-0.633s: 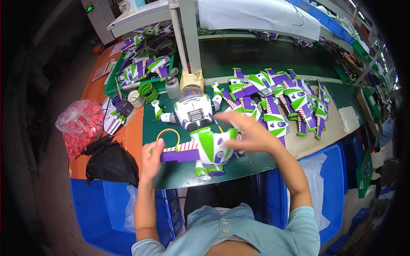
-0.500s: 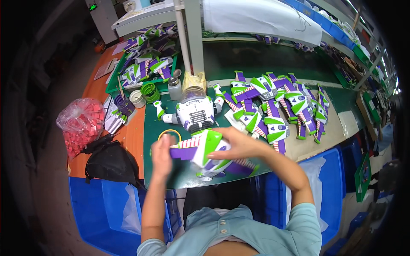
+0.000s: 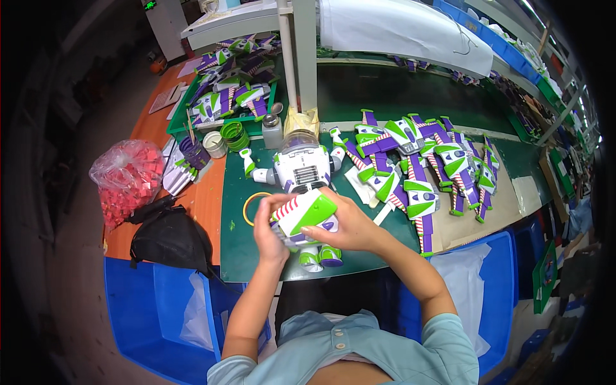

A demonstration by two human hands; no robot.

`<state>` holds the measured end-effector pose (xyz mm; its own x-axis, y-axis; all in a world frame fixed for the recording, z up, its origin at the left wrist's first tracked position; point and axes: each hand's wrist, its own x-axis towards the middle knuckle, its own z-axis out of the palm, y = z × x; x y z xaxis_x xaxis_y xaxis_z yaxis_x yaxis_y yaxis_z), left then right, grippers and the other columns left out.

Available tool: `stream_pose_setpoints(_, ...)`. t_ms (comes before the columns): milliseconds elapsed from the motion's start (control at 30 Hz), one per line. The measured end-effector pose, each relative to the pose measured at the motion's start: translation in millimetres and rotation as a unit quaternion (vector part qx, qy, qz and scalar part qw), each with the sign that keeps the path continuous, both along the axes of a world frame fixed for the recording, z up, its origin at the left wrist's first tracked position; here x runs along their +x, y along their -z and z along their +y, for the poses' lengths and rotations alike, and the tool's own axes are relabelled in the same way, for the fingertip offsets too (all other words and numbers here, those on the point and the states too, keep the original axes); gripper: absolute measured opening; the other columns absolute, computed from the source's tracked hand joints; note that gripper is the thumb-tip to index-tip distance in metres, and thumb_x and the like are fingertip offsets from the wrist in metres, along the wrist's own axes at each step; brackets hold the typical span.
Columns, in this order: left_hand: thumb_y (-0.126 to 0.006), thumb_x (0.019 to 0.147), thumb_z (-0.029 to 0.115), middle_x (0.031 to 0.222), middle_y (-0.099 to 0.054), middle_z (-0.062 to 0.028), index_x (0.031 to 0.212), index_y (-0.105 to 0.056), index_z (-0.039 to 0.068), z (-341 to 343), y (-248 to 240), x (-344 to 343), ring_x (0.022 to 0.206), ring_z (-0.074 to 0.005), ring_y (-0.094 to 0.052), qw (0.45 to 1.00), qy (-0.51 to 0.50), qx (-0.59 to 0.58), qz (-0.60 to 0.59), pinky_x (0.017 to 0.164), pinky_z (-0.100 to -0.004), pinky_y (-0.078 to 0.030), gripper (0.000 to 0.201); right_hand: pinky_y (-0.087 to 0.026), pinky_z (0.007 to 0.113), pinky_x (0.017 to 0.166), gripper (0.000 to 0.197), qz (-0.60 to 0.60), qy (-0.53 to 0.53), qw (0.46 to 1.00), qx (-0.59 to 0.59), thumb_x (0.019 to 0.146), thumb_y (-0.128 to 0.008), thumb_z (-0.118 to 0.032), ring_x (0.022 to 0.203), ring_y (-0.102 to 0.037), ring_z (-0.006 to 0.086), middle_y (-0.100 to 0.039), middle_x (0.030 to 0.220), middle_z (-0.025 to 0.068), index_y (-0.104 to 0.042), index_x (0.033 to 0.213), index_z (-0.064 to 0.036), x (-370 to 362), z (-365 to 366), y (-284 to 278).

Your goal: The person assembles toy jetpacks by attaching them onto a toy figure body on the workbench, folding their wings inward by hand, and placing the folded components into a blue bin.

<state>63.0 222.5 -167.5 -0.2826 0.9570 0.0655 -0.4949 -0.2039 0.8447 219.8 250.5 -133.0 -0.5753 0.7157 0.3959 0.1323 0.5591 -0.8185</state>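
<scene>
Between my two hands is a white, green and purple toy wing pack (image 3: pixel 308 215) with red-striped edging. My left hand (image 3: pixel 268 234) is closed on its striped left side, fingers partly hidden behind it. My right hand (image 3: pixel 350 224) grips the other side, the thumb lying across the white face. The wings look folded in, though my palms cover much of them. Beneath my hands a white toy astronaut figure (image 3: pixel 303 165) lies on the green table; its torso, arms and green-and-purple feet show, and its middle is hidden.
More wing packs lie piled on cardboard (image 3: pixel 449 234) to the right and in a green crate (image 3: pixel 274 96) at back left. Paint pots (image 3: pixel 235 136), a metal-topped bottle (image 3: pixel 273 131), a yellow ring (image 3: pixel 249 204), a bag of red pieces (image 3: pixel 128 179) and blue bins (image 3: pixel 138 308) surround me.
The wing pack's outstretched wings have gone in against its body. My left hand has moved right onto the pack, and the figure's feet now show below.
</scene>
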Motion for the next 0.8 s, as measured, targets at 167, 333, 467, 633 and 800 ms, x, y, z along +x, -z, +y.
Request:
stream_pose_setpoints(167,-0.038,0.095,0.035,0.069,-0.06,-0.0104,0.075,-0.057,-0.001,12,23,-7,0.063,-0.0138,-0.057,0.993,-0.058,-0.053,-0.086,0.065,-0.0265,-0.047,0.045,-0.049,0.036,0.064,0.056,-0.106,0.106,0.972,0.181,0.067,-0.074,-0.029,0.079,-0.06,0.03,-0.055,0.093,0.0131,-0.05,0.11,-0.0023,-15,-7,-2)
stream_pose_setpoints(333,-0.038,0.096,0.028,0.091,-0.056,-0.0068,0.096,-0.047,0.005,14,25,18,0.086,-0.0138,-0.056,0.982,-0.102,-0.041,-0.15,0.078,-0.0292,-0.045,0.024,-0.046,0.037,0.072,0.059,-0.061,0.225,0.953,0.195,0.069,-0.072,-0.021,0.085,-0.058,0.0316,-0.057,0.098,0.0173,-0.047,0.118,0.0,-25,25,13)
stream_pose_setpoints(467,-0.04,0.096,0.027,0.106,-0.05,-0.0087,0.109,-0.045,0.004,50,40,19,0.101,-0.0144,-0.048,0.98,-0.155,-0.019,-0.123,0.09,-0.0283,-0.037,0.027,-0.035,0.04,0.089,0.051,-0.1,0.208,0.944,0.233,0.079,-0.061,-0.019,0.102,-0.05,0.0332,-0.054,0.11,0.0192,-0.043,0.124,0.0012,-51,80,24)
stream_pose_setpoints(633,-0.051,0.091,0.028,0.108,-0.042,-0.0071,0.106,-0.052,0.005,60,82,5,0.099,-0.0155,-0.044,0.99,-0.097,-0.101,0.002,0.085,-0.0281,-0.036,0.027,-0.019,0.055,0.101,0.044,-0.219,0.196,0.935,0.199,0.088,-0.047,-0.023,0.123,-0.037,0.0311,-0.046,0.127,0.0136,-0.042,0.129,-0.0074,-53,102,36)
stream_pose_setpoints(800,-0.054,0.09,0.023,0.115,-0.048,-0.0083,0.122,-0.035,0.001,88,88,-10,0.106,-0.0152,-0.046,0.99,-0.073,-0.041,-0.117,0.091,-0.0289,-0.036,0.042,-0.027,0.043,0.099,0.041,-0.192,0.221,0.928,0.232,0.087,-0.048,-0.02,0.118,-0.042,0.03,-0.051,0.123,0.0122,-0.047,0.126,-0.0076,-47,108,33)
